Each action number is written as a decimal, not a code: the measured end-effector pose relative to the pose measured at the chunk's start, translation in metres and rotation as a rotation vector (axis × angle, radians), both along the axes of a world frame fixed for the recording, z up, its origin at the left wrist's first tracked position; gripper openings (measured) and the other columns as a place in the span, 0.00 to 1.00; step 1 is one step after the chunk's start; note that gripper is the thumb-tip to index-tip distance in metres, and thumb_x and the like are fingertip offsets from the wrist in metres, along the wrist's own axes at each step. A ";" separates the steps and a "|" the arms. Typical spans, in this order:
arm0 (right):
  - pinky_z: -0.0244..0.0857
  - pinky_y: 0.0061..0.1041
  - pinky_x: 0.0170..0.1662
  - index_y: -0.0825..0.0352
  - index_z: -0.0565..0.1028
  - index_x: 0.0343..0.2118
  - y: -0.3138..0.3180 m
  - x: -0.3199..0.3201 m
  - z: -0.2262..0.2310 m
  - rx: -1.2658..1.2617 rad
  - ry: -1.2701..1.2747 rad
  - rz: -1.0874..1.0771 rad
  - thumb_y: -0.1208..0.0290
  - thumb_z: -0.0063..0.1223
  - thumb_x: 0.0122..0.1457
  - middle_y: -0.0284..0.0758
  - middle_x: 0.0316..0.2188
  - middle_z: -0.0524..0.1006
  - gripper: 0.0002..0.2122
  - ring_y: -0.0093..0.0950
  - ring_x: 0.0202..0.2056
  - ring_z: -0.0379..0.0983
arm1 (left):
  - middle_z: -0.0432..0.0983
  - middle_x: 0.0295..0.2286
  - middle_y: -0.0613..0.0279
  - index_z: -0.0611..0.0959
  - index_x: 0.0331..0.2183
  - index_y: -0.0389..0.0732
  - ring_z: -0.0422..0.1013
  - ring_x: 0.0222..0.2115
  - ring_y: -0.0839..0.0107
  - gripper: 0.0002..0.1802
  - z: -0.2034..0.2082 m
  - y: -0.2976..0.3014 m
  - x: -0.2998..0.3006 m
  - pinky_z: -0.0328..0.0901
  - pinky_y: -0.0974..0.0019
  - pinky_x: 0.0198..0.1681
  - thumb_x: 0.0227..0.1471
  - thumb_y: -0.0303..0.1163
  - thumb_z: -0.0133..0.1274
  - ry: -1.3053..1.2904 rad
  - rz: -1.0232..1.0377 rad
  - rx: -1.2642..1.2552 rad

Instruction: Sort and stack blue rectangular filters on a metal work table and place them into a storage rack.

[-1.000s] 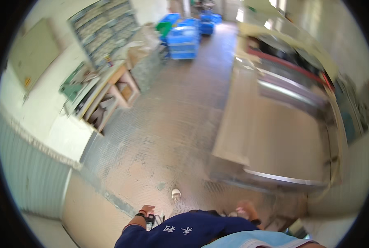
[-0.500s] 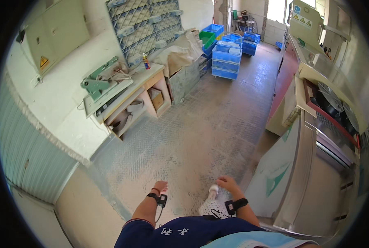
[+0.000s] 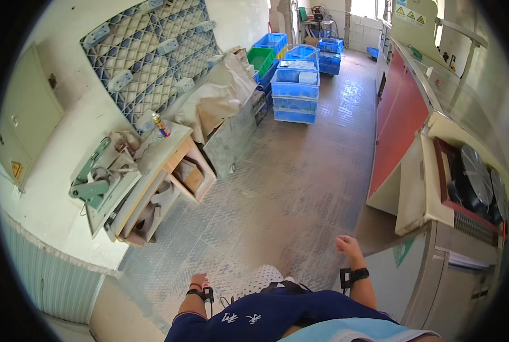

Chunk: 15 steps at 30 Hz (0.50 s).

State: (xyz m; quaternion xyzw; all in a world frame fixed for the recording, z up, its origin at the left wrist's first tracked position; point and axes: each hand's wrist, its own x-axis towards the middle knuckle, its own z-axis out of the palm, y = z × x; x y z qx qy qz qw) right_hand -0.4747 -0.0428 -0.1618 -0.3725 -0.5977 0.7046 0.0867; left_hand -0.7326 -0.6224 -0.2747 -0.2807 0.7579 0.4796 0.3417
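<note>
My left hand (image 3: 199, 280) hangs low in front of my body, fingers loosely bent and a little apart, with nothing seen in it. A strap with a small black device (image 3: 207, 293) circles that wrist. On the other side my right hand (image 3: 348, 246) is raised ahead of me, its fingers curled in and no object showing. It wears a similar black wrist device (image 3: 352, 277). Neither hand touches anything. The right one is nearest the metal machine cabinet (image 3: 405, 273); the left one is over the floor (image 3: 237, 239).
Blue crates (image 3: 294, 100) stand stacked ahead, with a green crate (image 3: 261, 60) behind. Along the left wall are a workbench (image 3: 177, 142) with a green tool (image 3: 92, 191) and a spray can (image 3: 161, 125), and a cloth-covered box (image 3: 223, 94). A red-panelled machine (image 3: 399, 119) lines the right.
The view has moved forward, so the crates and workbench look nearer. My right hand has swung up and ahead, while my left hand has dropped back toward my body.
</note>
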 end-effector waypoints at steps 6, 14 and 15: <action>0.64 0.17 0.27 0.74 0.74 0.37 0.065 -0.119 0.013 -0.018 0.033 -0.002 0.66 0.55 0.53 0.31 0.24 0.74 0.15 0.18 0.23 0.69 | 0.78 0.29 0.56 0.78 0.34 0.37 0.76 0.28 0.59 0.14 -0.040 0.035 -0.073 0.69 0.59 0.28 0.52 0.37 0.45 0.033 -0.503 -0.350; 0.68 0.20 0.31 0.72 0.73 0.41 0.211 -0.222 0.016 -0.032 -0.168 -0.163 0.64 0.55 0.54 0.33 0.28 0.76 0.17 0.21 0.27 0.73 | 0.78 0.29 0.53 0.79 0.29 0.40 0.76 0.26 0.63 0.14 -0.020 0.310 -0.323 0.68 0.59 0.26 0.46 0.41 0.49 -0.046 -0.126 -0.026; 0.69 0.21 0.30 0.72 0.73 0.41 0.227 -0.242 0.033 -0.061 -0.063 -0.190 0.64 0.55 0.54 0.33 0.27 0.76 0.16 0.22 0.27 0.73 | 0.76 0.27 0.51 0.79 0.28 0.41 0.75 0.25 0.58 0.15 -0.062 0.298 -0.383 0.68 0.57 0.25 0.42 0.42 0.51 0.395 -0.821 -0.179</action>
